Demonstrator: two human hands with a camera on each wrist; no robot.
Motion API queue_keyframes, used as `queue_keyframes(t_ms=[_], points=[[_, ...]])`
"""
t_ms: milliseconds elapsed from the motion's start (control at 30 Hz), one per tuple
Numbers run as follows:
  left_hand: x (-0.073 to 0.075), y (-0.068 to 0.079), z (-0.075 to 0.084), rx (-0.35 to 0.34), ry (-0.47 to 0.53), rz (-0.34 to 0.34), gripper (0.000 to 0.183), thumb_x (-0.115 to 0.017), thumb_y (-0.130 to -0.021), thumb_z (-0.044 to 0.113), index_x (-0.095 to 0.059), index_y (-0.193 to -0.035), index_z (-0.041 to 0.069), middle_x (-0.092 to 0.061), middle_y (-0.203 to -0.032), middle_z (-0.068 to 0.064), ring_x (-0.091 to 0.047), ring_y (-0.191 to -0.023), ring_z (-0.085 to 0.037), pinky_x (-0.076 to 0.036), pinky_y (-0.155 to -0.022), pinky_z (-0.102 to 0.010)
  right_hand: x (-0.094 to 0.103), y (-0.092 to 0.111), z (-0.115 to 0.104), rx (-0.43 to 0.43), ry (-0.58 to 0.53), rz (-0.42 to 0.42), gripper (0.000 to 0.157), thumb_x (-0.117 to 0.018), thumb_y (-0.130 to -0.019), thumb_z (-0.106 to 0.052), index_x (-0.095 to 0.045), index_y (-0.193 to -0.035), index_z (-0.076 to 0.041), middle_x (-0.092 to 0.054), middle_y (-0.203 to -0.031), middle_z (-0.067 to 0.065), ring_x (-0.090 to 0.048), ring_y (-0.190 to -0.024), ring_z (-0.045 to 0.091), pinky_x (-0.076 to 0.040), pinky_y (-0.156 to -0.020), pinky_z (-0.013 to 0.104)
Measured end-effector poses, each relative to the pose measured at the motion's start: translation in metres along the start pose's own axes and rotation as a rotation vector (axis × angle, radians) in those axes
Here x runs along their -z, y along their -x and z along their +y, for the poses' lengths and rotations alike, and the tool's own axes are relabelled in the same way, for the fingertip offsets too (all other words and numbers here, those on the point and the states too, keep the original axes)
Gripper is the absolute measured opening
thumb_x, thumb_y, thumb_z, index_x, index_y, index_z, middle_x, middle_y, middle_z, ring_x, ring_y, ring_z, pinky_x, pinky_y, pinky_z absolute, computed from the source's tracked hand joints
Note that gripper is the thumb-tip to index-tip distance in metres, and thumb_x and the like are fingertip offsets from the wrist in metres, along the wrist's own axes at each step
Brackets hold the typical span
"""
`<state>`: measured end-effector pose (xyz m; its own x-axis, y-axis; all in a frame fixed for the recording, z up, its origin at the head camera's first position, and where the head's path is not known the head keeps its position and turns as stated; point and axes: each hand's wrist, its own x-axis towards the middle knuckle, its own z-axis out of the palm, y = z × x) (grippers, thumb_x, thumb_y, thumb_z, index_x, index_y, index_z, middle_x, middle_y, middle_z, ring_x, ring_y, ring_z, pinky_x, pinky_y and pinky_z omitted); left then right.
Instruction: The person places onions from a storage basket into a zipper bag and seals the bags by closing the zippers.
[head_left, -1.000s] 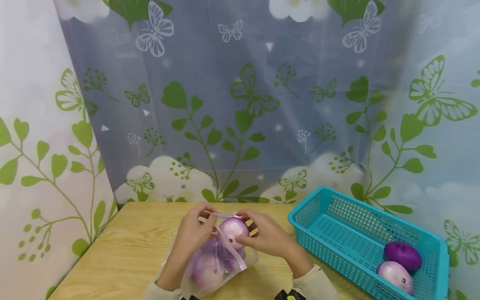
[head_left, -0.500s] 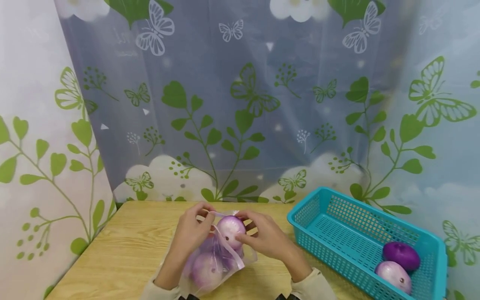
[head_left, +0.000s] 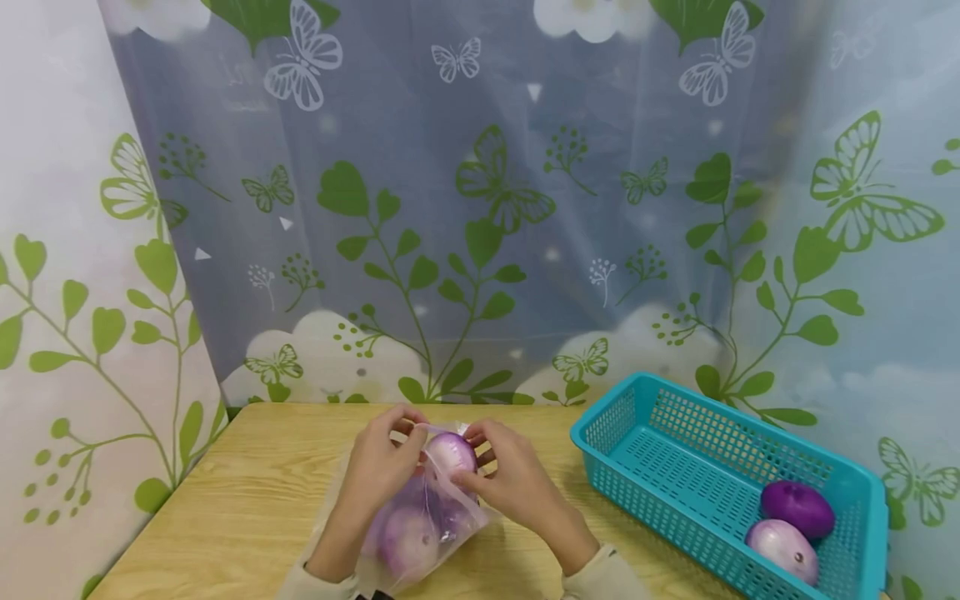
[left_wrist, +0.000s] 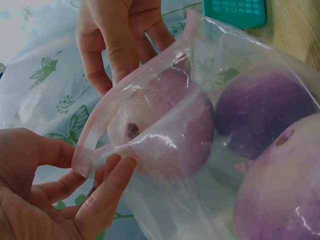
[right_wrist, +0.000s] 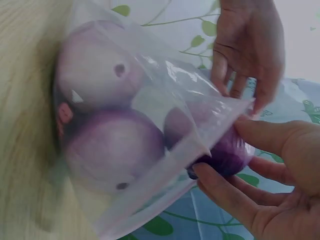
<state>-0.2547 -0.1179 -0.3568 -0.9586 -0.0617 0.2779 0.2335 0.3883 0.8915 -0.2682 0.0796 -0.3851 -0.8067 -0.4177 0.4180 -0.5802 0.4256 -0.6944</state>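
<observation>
A clear plastic bag (head_left: 467,527) with a pinkish strip along its mouth lies on the table, tilted toward me. My left hand (head_left: 381,460) pinches the rim at its left side, thumb and fingers on the film. At the mouth, my right hand (head_left: 517,477) grips a round purple-and-white onion (head_left: 452,454) with a dark spot at one end. This onion sits partly inside the opening, its far side behind the film in the left wrist view. Deeper in the bag rest a pale onion (right_wrist: 97,70) and a more purple onion (right_wrist: 116,150).
On the right stands a turquoise perforated basket (head_left: 637,496). Its near right end holds a dark purple onion (head_left: 798,509) and a paler onion (head_left: 782,551). Beneath everything is a wooden table (head_left: 247,492), with a patterned curtain (head_left: 420,167) behind it.
The right hand and its onion have shifted left and slightly down, further into the bag's mouth. The left hand keeps its pinch on the rim.
</observation>
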Motion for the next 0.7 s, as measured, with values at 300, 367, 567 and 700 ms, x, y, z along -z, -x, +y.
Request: queue_keyframes(t_ms=[300,367,567,700], points=[[-0.001,-0.003,-0.002,0.005,0.001,0.011,0.010,-0.062,-0.097,0.010,-0.069,-0.103,0.006,-0.071,-0.099,-0.016,-0.070,-0.065,-0.017,-0.066,-0.059,-0.032,-0.002,-0.001,0.005,0.040,-0.018,-0.016,0.037,-0.071,-0.094,-0.003,-0.062,-0.130,-0.001,-0.065,-0.125,0.019,-0.073,-0.103,0.034,-0.065,-0.074,0.021],[-0.002,-0.004,-0.003,0.002,-0.002,0.010,0.009,-0.063,-0.097,0.012,-0.069,-0.103,0.007,-0.071,-0.100,-0.016,-0.071,-0.065,-0.017,-0.064,-0.058,-0.030,-0.001,-0.002,0.007,0.039,-0.016,-0.014,0.037,-0.072,-0.094,-0.004,-0.063,-0.130,-0.001,-0.066,-0.125,0.018,-0.073,-0.103,0.033,-0.066,-0.075,0.023],[-0.007,-0.004,-0.005,-0.012,-0.018,0.010,0.007,-0.065,-0.098,0.014,-0.070,-0.102,0.010,-0.072,-0.100,-0.014,-0.071,-0.065,-0.017,-0.059,-0.054,-0.022,0.001,-0.004,0.011,0.037,0.030,0.025,0.036,-0.076,-0.091,-0.005,-0.066,-0.125,-0.002,-0.069,-0.120,0.016,-0.075,-0.101,0.029,-0.065,-0.074,0.020],[-0.010,-0.003,-0.007,-0.026,-0.001,0.008,0.006,-0.065,-0.098,0.011,-0.070,-0.101,0.008,-0.070,-0.098,-0.015,-0.069,-0.064,-0.018,-0.057,-0.053,-0.021,0.000,-0.005,0.014,0.035,0.054,0.058,0.033,-0.078,-0.089,-0.004,-0.068,-0.121,-0.003,-0.071,-0.116,0.014,-0.076,-0.097,0.027,-0.064,-0.073,0.018]])
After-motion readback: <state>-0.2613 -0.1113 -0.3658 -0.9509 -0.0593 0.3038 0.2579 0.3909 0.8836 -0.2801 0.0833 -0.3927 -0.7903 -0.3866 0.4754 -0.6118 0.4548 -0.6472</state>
